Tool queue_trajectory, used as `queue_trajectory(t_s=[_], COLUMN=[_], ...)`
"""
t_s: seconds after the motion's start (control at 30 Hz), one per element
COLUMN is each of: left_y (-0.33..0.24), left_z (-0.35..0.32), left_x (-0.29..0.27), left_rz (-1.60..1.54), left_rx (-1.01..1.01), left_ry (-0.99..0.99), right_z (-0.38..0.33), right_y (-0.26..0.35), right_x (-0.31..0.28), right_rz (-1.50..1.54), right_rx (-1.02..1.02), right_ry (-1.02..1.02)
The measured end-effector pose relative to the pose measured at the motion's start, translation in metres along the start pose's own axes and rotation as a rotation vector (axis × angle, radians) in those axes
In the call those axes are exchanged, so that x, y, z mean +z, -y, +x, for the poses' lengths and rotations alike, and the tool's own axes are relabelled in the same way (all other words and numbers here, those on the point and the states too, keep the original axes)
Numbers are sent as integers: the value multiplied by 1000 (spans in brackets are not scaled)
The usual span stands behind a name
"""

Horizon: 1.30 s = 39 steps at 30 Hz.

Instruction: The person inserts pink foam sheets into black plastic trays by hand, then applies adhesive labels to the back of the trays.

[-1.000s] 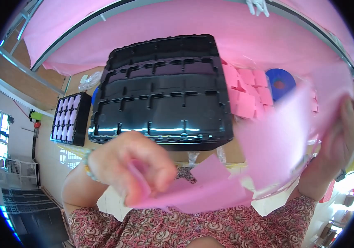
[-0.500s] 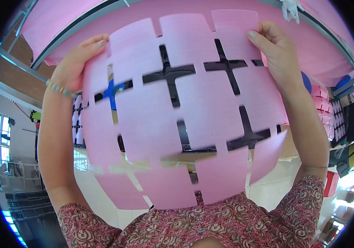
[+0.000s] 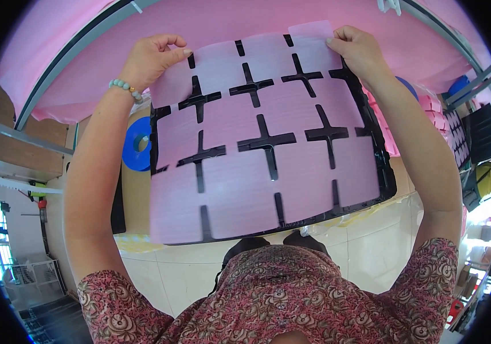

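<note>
A pink sheet with cross-shaped cutouts (image 3: 222, 189) lies over a black plastic tray (image 3: 387, 172), whose dark surface shows through the cutouts and along the right and front edges. My left hand (image 3: 156, 60) pinches the sheet's far left corner between thumb and fingers. At the far right corner, my right hand (image 3: 359, 53) grips it the same way. The far edge stays lifted toward my hands, while the near part rests on or close above the tray. The near left corner reaches slightly past the tray's rim.
A blue tape roll (image 3: 138, 144) lies left of the tray on a brown work surface. Pink pieces (image 3: 431, 112) are heaped to the right, near a black bin (image 3: 482, 135). A grey metal frame (image 3: 452, 37) with pink cloth (image 3: 228, 20) spans the far side.
Both hands have lowered the pink sheet from in front of me onto the tray. Its near edge, which was hanging folded toward my body, now lies flatter. The blue tape roll has come into view.
</note>
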State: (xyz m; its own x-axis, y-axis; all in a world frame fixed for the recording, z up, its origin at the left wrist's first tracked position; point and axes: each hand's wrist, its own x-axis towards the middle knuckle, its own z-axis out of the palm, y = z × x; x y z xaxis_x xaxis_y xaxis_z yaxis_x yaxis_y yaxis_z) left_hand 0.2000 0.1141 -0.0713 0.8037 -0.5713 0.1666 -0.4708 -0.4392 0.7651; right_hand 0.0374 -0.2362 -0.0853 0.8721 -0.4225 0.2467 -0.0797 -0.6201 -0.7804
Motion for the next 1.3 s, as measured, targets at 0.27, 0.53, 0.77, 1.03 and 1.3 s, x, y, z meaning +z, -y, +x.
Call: queue_trajectory(t_s=[0.27, 0.53, 0.77, 1.03, 1.3], left_y=[3, 4, 11, 14, 13], left_z=[7, 15, 17, 17, 14], left_x=[-2, 4, 6, 11, 14], left_rz=[92, 294, 368, 416, 455], left_rx=[-27, 0, 15, 16, 45], left_ry=[4, -45, -76, -78, -122], right_z=[13, 11, 10, 12, 14], right_y=[-13, 1, 3, -1, -2], right_x=[7, 11, 15, 23, 19], right_rz=[-380, -648, -790, -845, -887], right_rx=[-18, 35, 16, -41, -52], right_ry=[28, 19, 24, -29, -16])
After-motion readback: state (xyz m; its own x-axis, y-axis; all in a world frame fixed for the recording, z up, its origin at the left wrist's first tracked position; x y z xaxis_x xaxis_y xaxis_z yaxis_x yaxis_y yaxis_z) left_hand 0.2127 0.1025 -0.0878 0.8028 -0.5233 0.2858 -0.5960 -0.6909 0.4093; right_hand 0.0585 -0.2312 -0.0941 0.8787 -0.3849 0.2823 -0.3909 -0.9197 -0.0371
